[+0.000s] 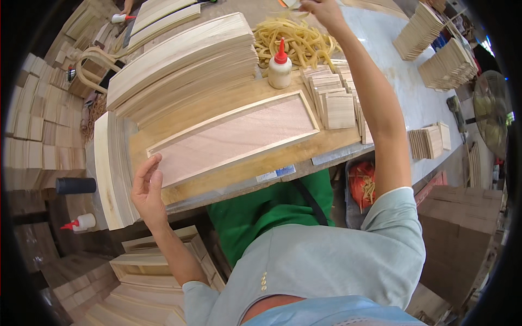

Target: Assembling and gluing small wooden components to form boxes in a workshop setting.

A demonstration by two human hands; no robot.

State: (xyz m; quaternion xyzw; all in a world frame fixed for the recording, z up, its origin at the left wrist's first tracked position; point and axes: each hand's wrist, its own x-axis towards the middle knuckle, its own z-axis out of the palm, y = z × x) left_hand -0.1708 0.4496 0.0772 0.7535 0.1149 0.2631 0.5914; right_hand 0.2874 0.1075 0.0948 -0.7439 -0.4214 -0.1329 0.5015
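Observation:
A long shallow wooden tray (239, 136) with a pinkish flat base and a thin pale rim lies at a slant on a brown board (217, 176). At its near left corner is my left hand (149, 193), thumb and fingers apart, with nothing in it. My right arm stretches across the table to the far side. There my right hand (322, 12), partly cut off by the upper edge, has its fingers closed just beyond a heap of yellow rubber bands (296, 46); what they hold cannot be made out. A white glue bottle (280, 73) with a red nozzle stands behind the tray.
Tall stacks of long wooden boards (185, 65) stand behind and left of the tray. Small wooden squares (338, 111) are piled right of it. Further right are more wood stacks (448, 62) and a fan (489, 108). Another person's hand (128, 6) shows far left.

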